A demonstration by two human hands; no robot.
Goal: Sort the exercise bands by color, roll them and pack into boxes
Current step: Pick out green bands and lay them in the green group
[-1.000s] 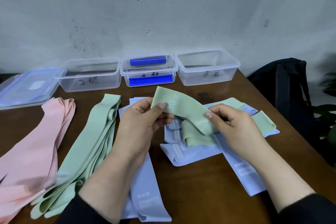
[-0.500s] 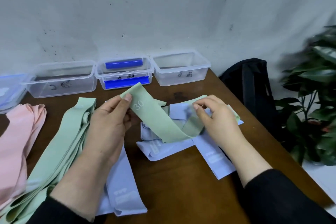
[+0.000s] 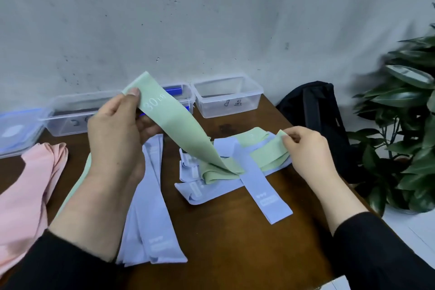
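Left hand [image 3: 115, 134] lifts green band [image 3: 179, 125]; right hand [image 3: 306, 148] pinches its end.

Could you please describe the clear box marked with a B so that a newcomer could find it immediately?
Look along the wall at the far edge of the wooden table. The B box is the rightmost clear tub, nearest the black bag, and lacks the blue pieces of its neighbour.

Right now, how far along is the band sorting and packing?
Done: pink bands and a blue stack lie sorted on the table. In hand: the left hand lifts a green band out of the mixed pile, while the right hand pinches its far end. Left: nothing is rolled, and the right box holds no bands.
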